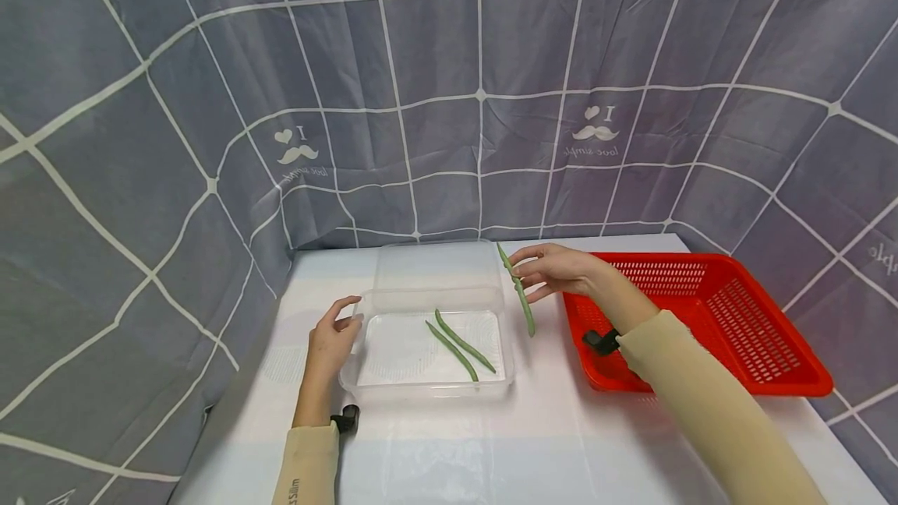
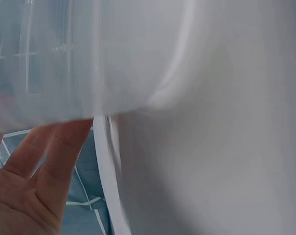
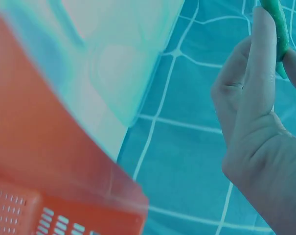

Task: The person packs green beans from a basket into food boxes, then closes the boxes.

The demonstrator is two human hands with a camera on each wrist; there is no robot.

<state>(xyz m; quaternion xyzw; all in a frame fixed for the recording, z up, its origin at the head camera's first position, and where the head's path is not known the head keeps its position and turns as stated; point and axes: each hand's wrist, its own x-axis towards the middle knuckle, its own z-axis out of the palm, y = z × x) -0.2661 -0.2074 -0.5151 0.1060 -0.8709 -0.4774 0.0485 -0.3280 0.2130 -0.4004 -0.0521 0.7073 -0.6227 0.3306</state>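
Note:
A clear plastic container (image 1: 372, 392) stands on the table, with two green beans (image 1: 466, 345) lying inside it. At its left side, my left hand (image 1: 332, 341) holds the rim with fingers and thumb. The left wrist view shows the fingers (image 2: 64, 147) of that hand reaching up behind the container wall (image 2: 45, 88), their tips hidden. My right hand (image 1: 554, 270) pinches another green bean (image 1: 522, 302) in the air, between the container and the red basket. In the right wrist view this bean (image 3: 280, 34) sits between thumb and fingers.
A red perforated basket (image 1: 708, 388) stands at the right, below my right forearm. Behind the container lies a flat clear plastic piece (image 1: 435, 265). A grey gridded curtain (image 1: 435, 139) hangs around the back and sides of the white table (image 1: 421, 458).

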